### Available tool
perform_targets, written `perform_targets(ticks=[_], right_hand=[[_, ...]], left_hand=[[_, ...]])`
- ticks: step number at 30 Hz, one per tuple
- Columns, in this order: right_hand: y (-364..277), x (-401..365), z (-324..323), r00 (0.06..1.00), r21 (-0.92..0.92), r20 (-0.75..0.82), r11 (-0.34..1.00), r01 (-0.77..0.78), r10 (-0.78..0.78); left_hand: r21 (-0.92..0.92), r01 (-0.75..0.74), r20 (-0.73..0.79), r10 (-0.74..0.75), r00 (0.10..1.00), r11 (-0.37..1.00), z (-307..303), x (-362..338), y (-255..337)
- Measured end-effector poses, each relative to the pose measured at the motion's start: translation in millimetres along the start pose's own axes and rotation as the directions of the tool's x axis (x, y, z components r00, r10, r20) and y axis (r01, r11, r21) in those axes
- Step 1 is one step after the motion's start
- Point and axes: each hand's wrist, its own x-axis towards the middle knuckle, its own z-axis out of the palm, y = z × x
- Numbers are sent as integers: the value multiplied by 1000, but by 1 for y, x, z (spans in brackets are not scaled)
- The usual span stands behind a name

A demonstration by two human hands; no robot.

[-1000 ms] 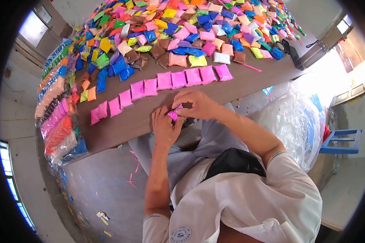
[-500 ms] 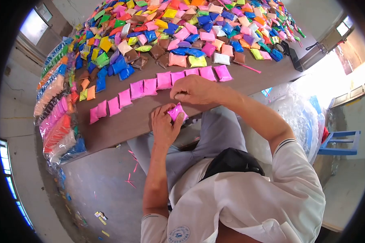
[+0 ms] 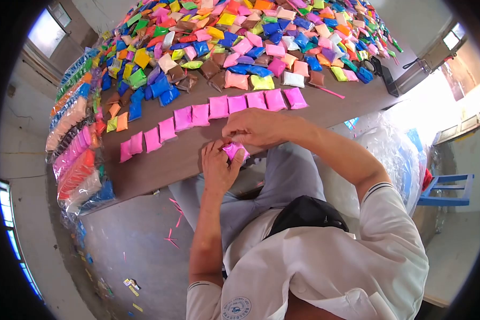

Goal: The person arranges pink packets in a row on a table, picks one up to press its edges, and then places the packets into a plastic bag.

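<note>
My left hand (image 3: 217, 162) is closed on a small shiny pink packet (image 3: 236, 151) at the table's near edge, thumb on its right side. Just above, my right hand (image 3: 250, 128) is bent with fingers pinched together. Its fingertips meet the packet's top edge; the exact grip is partly hidden behind the fingers. Beyond both hands a slanting row of similar pink packets (image 3: 200, 114) lies on the brown table (image 3: 160, 160), running from lower left to upper right.
A big heap of multicoloured packets (image 3: 245, 48) covers the table's far part. Clear bags of sorted packets (image 3: 74, 165) stand at the left edge. A dark stand (image 3: 388, 80) is at the right end. Plastic wrapping (image 3: 389, 154) and a blue stool (image 3: 447, 189) are at right; pink strips (image 3: 170, 238) lie on the floor.
My right hand has come down from near the row to the top of the held packet. My left hand still grips the packet, which looks slightly turned. The row is unchanged.
</note>
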Motion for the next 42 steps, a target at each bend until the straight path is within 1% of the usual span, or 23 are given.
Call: perform_targets(ticks=[2,3,5,6,9,11,12,15,18,20,21,23,24,26,27,30,32,33,36,39,41,42], right_hand=[[3,-3,7,998,-22,53,1000,-16,17],[4,-4,11,997,-35,79,999,-22,25],[2,-4,14,998,-90,43,995,-35,39],[3,-4,15,999,-116,24,992,-42,45],[15,-4,15,987,12,-77,990,-139,140],[13,-11,10,984,61,-114,990,-130,136],[9,-14,7,982,88,-132,988,-127,138],[-9,-15,9,992,155,-86,985,-77,91],[1,-10,21,996,-41,-86,998,-37,34],[9,-9,27,993,-50,-106,997,-54,49],[11,-8,28,992,-55,-116,996,-64,57],[14,-10,20,964,103,-132,971,-216,229],[15,-13,16,941,182,-128,940,-289,314],[7,-21,14,951,241,-135,940,-240,278],[3,-23,14,956,267,-143,940,-213,257],[5,-21,23,981,78,-187,997,-31,45],[10,-14,27,987,31,-147,997,-64,68],[14,-12,28,989,8,-127,997,-79,79],[21,-12,27,977,35,-164,991,-129,133],[14,-17,21,965,140,-225,985,-102,132],[-3,-16,17,976,126,-183,988,-94,116],[-9,-15,17,981,115,-164,989,-87,106]], left_hand=[[20,-28,38,28,999,999,-1,0,-3],[29,-13,56,11,998,999,-1,-1,-4],[52,17,89,-21,996,999,-2,-2,-4],[50,14,74,-18,997,999,-2,-1,-4],[37,3,24,-4,1000,999,-2,0,-1],[14,-2,-23,2,1000,1000,0,0,0],[19,-7,-14,8,1000,1000,1,-1,-1],[39,-12,36,11,999,999,1,-2,-5],[56,18,109,-24,994,998,-3,-2,-4],[48,46,139,-53,989,998,-5,-1,-2],[37,36,105,-40,994,999,-5,0,-1],[11,16,35,-17,999,1000,-2,1,0],[25,6,24,-7,1000,1000,-1,0,-2],[48,-8,6,8,1000,999,2,-3,-6],[40,2,25,-3,1000,999,2,-2,-5],[32,35,85,-37,996,999,-2,0,-1],[51,55,126,-61,990,997,-5,-1,0],[44,43,100,-47,994,998,-5,-1,-1],[22,14,38,-15,999,1000,-1,-1,-3],[9,-4,11,4,1000,1000,-1,-1,-1],[15,-30,-3,30,1000,999,-1,0,-1],[20,-28,16,27,999,999,-1,0,-2]])
